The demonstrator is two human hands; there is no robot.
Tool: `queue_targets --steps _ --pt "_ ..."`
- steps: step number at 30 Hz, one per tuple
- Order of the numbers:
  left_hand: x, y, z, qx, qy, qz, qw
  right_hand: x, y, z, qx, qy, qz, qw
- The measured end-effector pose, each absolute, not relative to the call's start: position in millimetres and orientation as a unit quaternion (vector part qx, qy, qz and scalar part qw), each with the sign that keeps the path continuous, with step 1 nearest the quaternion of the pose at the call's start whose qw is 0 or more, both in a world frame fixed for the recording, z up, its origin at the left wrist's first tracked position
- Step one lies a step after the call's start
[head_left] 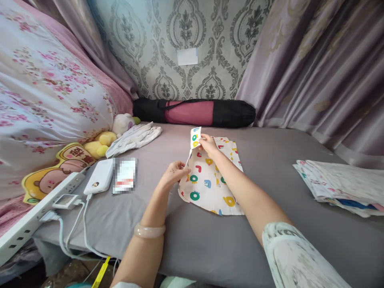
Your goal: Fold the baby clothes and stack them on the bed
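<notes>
A white cloth piece [207,188] printed with colourful letters lies on the grey bed sheet [207,248]; it may be a small garment, but its cut is not clear. My left hand [177,172] is closed on its left edge, thumb against fingers. Higher up, my right hand [207,144] pinches a narrow part of the same cloth, which stands up off the sheet as a small flap. My right forearm crosses over the cloth and hides some of its middle and right side.
Folded clothes [345,184] lie at the right. To the left are a white power bank [99,176] with cables, a power strip [45,214], a blurred-out packet [125,176], a crumpled white cloth [135,138] and plush toys [100,145]. A black-and-pink rolled bag [189,112] sits against the wall.
</notes>
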State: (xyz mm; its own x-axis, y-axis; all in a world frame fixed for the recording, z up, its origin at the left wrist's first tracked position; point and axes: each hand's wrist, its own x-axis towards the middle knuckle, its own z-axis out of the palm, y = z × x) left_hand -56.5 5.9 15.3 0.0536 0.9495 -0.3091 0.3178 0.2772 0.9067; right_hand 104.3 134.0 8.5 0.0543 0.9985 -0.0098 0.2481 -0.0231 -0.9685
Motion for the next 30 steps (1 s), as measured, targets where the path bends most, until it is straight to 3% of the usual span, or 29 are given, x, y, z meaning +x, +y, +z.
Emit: queue_targets --steps 9,14,22,30 --pt "-29 -3 11 0.54 0.542 0.338 0.548 157 110 5 -0.587 -0.485 0.429 0.486" --pt "-23 -1 3 0.551 0.521 0.331 0.562 174 108 -15 -0.649 -0.44 0.422 0.455" --pt "-32 5 -12 0.671 0.551 0.317 0.381 177 112 -23 -0.7 -0.439 0.397 0.399" --pt "-29 -1 -12 0.79 0.531 0.184 0.245 169 89 -12 -0.713 -0.663 0.104 0.204"
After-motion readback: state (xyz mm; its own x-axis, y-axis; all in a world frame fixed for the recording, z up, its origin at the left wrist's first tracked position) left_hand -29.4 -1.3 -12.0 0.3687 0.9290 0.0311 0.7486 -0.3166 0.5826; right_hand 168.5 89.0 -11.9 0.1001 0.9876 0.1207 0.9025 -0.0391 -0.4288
